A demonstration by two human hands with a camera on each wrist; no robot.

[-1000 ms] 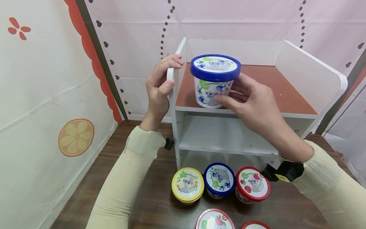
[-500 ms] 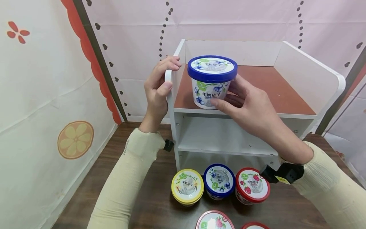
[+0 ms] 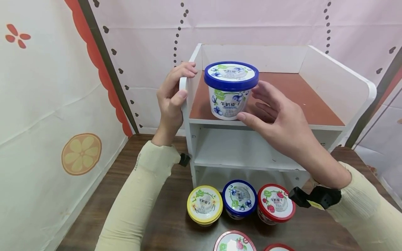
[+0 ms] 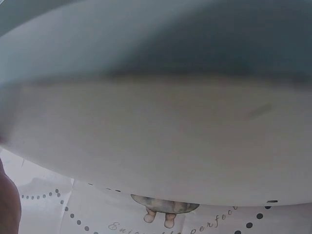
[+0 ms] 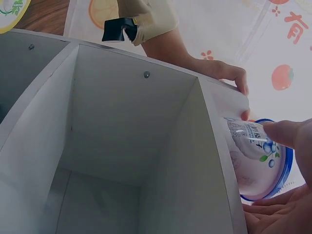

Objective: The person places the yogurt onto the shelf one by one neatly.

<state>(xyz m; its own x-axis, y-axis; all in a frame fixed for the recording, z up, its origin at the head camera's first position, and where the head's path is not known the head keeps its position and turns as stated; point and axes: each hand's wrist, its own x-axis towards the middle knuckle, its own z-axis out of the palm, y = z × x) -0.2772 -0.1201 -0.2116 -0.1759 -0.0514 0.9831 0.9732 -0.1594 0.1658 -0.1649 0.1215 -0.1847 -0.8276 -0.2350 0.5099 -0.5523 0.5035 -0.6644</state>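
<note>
A paper tub with a blue lid and blueberry print [image 3: 230, 90] stands upright on the brown top board of a small white shelf unit [image 3: 232, 146], at its front left. Beside the tub, my right hand [image 3: 279, 115] has its thumb and fingers spread. The thumb tip is close to the tub's lower right; whether it still touches I cannot tell. My left hand [image 3: 172, 94] grips the front edge of the unit's left side panel [image 3: 185, 101], thumb in front. In the right wrist view the tub [image 5: 258, 161] lies between thumb and fingers.
On the dark wooden table [image 3: 169, 195] before the unit stand a yellow-lidded tub [image 3: 205, 205], a blue-lidded tub [image 3: 240, 198] and a red-lidded tub [image 3: 276, 202]. Two more tubs, a strawberry-printed one [image 3: 235, 241] and a red-lidded one [image 3: 278, 248], are cut off at the bottom. A printed cloth hangs behind.
My right hand has loosened from the blue-lidded tub and drawn slightly right, its fingers spreading. The tub stays at the top board's front left. My left hand keeps its grip on the panel.
</note>
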